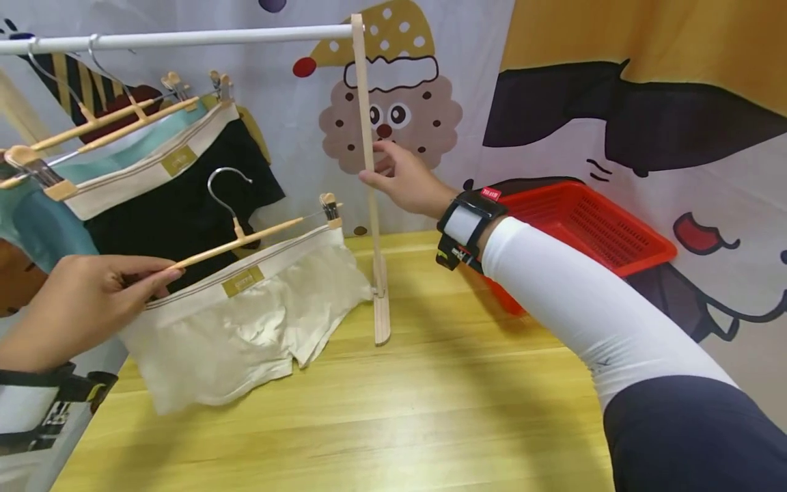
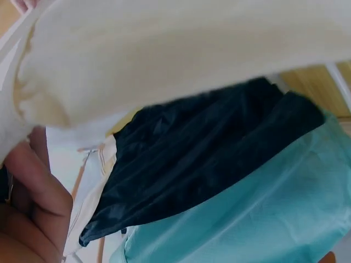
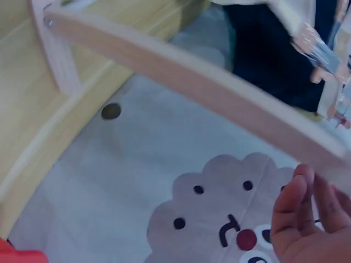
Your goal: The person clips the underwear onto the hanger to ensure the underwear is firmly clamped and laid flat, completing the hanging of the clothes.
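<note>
Left hand (image 1: 83, 294) sits low at the left edge of my head view, fingers curled and pinching the end of a wooden hanger (image 1: 246, 237). Cream shorts (image 1: 246, 321) are clipped to that hanger by the waistband; they hang below it, with the lower hem resting on the wooden table (image 1: 430, 410). The hanger's metal hook (image 1: 224, 184) points up, free of the white rail (image 1: 178, 37) above it. On my left wrist view I only see cream cloth close up, dark cloth and teal cloth behind it, plus the edge of my palm.

Further back on the left, two more hangers hang on the rail, carrying teal shorts (image 1: 37, 225) and black shorts (image 1: 184, 198) with a cream waistband. They are just behind the cream pair.

Moving right, the wooden post (image 1: 371, 171) of the rack stands upright on the table, joined to the rail at its top. Right hand (image 1: 402, 178) is at the post about midway up, fingers loosely extended, fingertips touching it; not wrapped round it. The right wrist view shows the same: post crossing the frame, fingertips (image 3: 299, 192) right beside it, blurred.

Red basket (image 1: 590, 225) sits at the far right of the table, behind my right forearm, well apart from the shorts. Cartoon-print cloth covers the wall behind everything.
</note>
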Motion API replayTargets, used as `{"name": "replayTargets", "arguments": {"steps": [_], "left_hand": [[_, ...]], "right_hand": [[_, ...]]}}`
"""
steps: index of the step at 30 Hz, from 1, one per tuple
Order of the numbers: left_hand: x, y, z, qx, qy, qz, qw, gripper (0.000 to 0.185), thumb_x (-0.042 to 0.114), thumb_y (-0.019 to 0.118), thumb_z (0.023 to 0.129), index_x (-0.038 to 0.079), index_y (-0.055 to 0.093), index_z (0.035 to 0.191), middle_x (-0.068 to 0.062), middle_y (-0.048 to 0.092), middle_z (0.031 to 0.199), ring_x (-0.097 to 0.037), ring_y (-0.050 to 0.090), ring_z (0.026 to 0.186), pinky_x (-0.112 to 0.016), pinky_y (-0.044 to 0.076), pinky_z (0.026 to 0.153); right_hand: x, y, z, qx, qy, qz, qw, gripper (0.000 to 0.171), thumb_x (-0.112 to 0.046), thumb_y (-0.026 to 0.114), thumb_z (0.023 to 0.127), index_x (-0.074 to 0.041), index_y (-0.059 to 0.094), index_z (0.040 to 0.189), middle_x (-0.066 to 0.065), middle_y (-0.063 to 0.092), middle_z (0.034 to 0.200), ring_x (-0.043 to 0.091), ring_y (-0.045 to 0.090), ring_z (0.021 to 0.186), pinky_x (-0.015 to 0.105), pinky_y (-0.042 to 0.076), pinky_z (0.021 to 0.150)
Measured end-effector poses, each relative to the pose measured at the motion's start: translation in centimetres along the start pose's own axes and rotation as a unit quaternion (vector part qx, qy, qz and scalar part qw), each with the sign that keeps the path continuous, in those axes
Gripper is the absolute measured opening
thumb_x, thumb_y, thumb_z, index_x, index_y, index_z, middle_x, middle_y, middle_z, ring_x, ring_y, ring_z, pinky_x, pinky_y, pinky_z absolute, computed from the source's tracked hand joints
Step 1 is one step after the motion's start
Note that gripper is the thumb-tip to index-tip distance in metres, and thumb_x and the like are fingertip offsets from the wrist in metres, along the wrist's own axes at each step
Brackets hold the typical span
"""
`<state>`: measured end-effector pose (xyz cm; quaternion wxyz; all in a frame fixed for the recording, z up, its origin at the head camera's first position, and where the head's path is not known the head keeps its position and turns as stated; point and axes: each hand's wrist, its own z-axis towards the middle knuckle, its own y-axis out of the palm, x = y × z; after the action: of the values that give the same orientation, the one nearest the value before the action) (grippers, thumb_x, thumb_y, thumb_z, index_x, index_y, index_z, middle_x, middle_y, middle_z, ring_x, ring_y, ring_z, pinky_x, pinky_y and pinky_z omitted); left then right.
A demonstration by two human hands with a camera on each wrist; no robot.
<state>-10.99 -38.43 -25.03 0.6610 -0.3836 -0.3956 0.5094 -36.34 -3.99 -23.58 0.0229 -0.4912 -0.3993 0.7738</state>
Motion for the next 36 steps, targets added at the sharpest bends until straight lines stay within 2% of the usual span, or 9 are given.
{"name": "replayTargets", "arguments": {"steps": [4,8,13,19,20,23,27,30,36], "left_hand": [[0.1,-0.7,1.3,0.013,-0.029,0.005,0.9995,0.026,0.015,0.064,0.098,-0.007,0.072,0.110,-0.015,0.071,0.072,-0.007,0.043,0.046,-0.024,0.032,0.041],[0.5,-1.7,2.7,0.048,-0.043,0.008,0.9979,0.034,0.023,0.061,0.101,-0.009,0.072,0.105,-0.020,0.068,0.069,-0.009,0.042,0.042,-0.025,0.032,0.039],[1.0,-3.1,4.8,0.073,-0.099,-0.002,0.9924,0.041,0.029,0.056,0.103,-0.009,0.070,0.108,-0.029,0.067,0.078,-0.013,0.044,0.043,-0.026,0.031,0.037],[0.7,-4.4,7.8,0.112,-0.170,-0.038,0.9783,0.048,0.034,0.049,0.105,-0.007,0.066,0.123,-0.035,0.067,0.099,0.006,0.038,0.044,-0.021,0.033,0.037],[0.6,-4.6,8.3,0.119,-0.180,-0.042,0.9756,0.047,0.033,0.050,0.105,-0.007,0.066,0.124,-0.033,0.067,0.095,0.009,0.037,0.045,-0.020,0.033,0.038],[0.5,-5.0,9.5,0.126,-0.204,-0.048,0.9698,0.046,0.030,0.048,0.105,-0.006,0.062,0.130,-0.034,0.066,0.099,0.009,0.036,0.046,-0.017,0.034,0.040],[0.5,-5.0,10.4,0.110,-0.210,-0.011,0.9714,0.048,0.031,0.046,0.106,-0.008,0.062,0.128,-0.035,0.066,0.104,-0.011,0.044,0.050,-0.022,0.033,0.039],[0.6,-4.9,10.9,0.098,-0.206,0.018,0.9735,0.048,0.031,0.047,0.105,-0.010,0.065,0.122,-0.034,0.067,0.100,-0.026,0.050,0.059,-0.025,0.033,0.038],[0.6,-4.6,10.9,0.099,-0.197,0.024,0.9752,0.044,0.027,0.051,0.103,-0.010,0.069,0.116,-0.033,0.069,0.092,-0.027,0.054,0.063,-0.025,0.033,0.037]], "right_hand": [[0.5,0.1,0.4,0.007,-0.029,-0.015,0.999,0.040,-0.032,0.065,0.098,-0.011,0.057,0.131,0.006,0.069,0.110,0.016,0.064,0.099,0.032,0.053,0.086],[0.7,-0.1,0.6,0.016,-0.062,-0.022,0.998,0.024,-0.027,0.067,0.097,-0.009,0.064,0.112,0.006,0.068,0.100,0.016,0.063,0.091,0.029,0.050,0.080],[0.6,-0.4,0.8,0.018,-0.074,-0.025,0.997,0.021,-0.024,0.069,0.096,-0.007,0.065,0.108,0.007,0.068,0.097,0.016,0.062,0.088,0.028,0.049,0.078],[0.5,-0.5,1.0,0.019,-0.077,-0.024,0.997,0.022,-0.024,0.069,0.095,-0.007,0.065,0.108,0.006,0.068,0.096,0.016,0.062,0.087,0.027,0.050,0.078],[0.4,-0.4,1.1,0.018,-0.077,-0.024,0.997,0.023,-0.024,0.069,0.095,-0.007,0.065,0.109,0.007,0.068,0.096,0.016,0.061,0.087,0.028,0.050,0.078],[0.2,-0.2,1.1,0.016,-0.075,-0.023,0.997,0.024,-0.026,0.069,0.096,-0.007,0.065,0.109,0.006,0.068,0.096,0.017,0.061,0.088,0.028,0.050,0.078],[0.4,-0.1,0.9,0.017,-0.065,-0.026,0.997,0.024,-0.028,0.069,0.096,-0.008,0.064,0.109,0.005,0.067,0.096,0.017,0.059,0.087,0.028,0.049,0.075],[0.6,-0.1,0.7,0.019,-0.061,-0.028,0.998,0.023,-0.029,0.068,0.096,-0.009,0.064,0.108,0.005,0.066,0.095,0.018,0.059,0.087,0.029,0.050,0.075],[0.7,0.0,0.4,0.012,-0.064,-0.021,0.998,0.023,-0.029,0.068,0.096,-0.010,0.064,0.108,0.005,0.066,0.096,0.021,0.059,0.088,0.029,0.050,0.074]]}}
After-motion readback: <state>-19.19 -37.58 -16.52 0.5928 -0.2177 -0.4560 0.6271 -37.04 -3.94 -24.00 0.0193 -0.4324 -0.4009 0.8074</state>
